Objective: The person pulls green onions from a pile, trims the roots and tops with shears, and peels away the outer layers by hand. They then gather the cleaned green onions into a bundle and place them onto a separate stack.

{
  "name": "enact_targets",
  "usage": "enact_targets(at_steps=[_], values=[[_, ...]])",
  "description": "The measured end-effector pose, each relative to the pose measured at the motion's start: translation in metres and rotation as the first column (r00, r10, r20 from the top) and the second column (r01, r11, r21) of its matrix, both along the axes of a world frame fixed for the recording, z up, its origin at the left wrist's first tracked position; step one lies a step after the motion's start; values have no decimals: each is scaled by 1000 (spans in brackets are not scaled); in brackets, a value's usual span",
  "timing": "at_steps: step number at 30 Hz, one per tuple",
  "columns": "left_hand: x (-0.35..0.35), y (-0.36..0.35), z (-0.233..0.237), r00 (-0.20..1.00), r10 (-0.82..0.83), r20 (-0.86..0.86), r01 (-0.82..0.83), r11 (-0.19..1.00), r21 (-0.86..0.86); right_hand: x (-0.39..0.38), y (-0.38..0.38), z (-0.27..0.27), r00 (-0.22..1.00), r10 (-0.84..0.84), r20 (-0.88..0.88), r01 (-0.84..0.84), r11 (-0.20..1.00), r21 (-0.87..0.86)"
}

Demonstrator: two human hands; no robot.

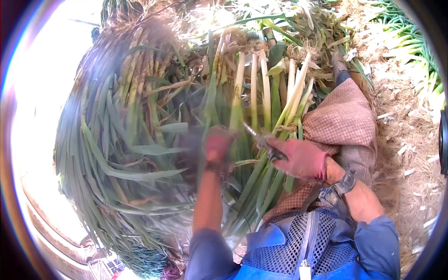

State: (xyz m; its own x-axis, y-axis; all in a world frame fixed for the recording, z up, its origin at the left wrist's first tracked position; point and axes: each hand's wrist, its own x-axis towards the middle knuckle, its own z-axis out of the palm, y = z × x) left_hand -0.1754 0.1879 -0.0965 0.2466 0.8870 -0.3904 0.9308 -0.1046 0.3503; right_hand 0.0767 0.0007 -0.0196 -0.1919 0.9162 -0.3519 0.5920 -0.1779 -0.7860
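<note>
My right hand (301, 161), in a pink glove with a dark palm, is closed around the dark handle of a bladed tool (252, 130), whose thin metal blade points up and left. My left hand (218, 144), gloved in red, lies over the green stalks left of the tool; it is blurred, and its fingers cannot be made out. Between and beyond the hands are long green onions (267, 100) with peeled white stems. To the left spreads a large heap of unpeeled green onions (135, 112) with brownish stems and roots towards the top.
A checkered cloth (345, 112) covers my leg on the right. Dry root scraps and white trimmings litter the ground (401, 154) beyond it. More green onions (413, 37) lie at the upper right. Loose leaves and peelings (303, 23) are piled at the top.
</note>
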Motion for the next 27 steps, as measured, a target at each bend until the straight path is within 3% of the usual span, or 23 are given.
enact_targets(at_steps=[1, 4, 6, 8, 14, 16, 18, 22, 25, 27], values=[[-2, 4, -9, 995, -83, -59, 86, 995, 51, -2, 0, 3, 999, 45, -12, -45, 997, -57], [0, -6, -13, 992, 124, 1, -123, 986, -115, -6, 4, -6, 998, 53, 38, -48, 991, -123], [-2, -24, 1, 949, 229, 216, -190, 964, -189, -12, 3, -3, 995, 95, 14, -92, 986, -142], [-5, -25, -1, 942, 256, 219, -210, 955, -211, -21, 4, -6, 990, 139, -8, -138, 978, -157], [-23, -23, -29, 912, 258, 318, -208, 961, -183, -29, 14, -19, 997, 73, 27, -71, 994, -88], [-32, -26, -42, 904, 266, 335, -208, 958, -199, -32, 8, -14, 986, 163, 43, -158, 982, -102], [-35, -27, -49, 824, 343, 451, -259, 936, -237, -34, 19, -20, 993, 109, 42, -103, 988, -118], [-34, -35, -46, 808, 339, 482, -284, 941, -185, -30, 28, -26, 998, 56, -4, -56, 993, -108], [-29, -39, -34, 755, 404, 516, -300, 913, -277, -31, 10, -20, 990, 120, -74, -130, 980, -148], [-25, -37, -30, 850, 372, 373, -284, 920, -271, -33, 18, -29, 996, 57, -62, -64, 989, -130]])
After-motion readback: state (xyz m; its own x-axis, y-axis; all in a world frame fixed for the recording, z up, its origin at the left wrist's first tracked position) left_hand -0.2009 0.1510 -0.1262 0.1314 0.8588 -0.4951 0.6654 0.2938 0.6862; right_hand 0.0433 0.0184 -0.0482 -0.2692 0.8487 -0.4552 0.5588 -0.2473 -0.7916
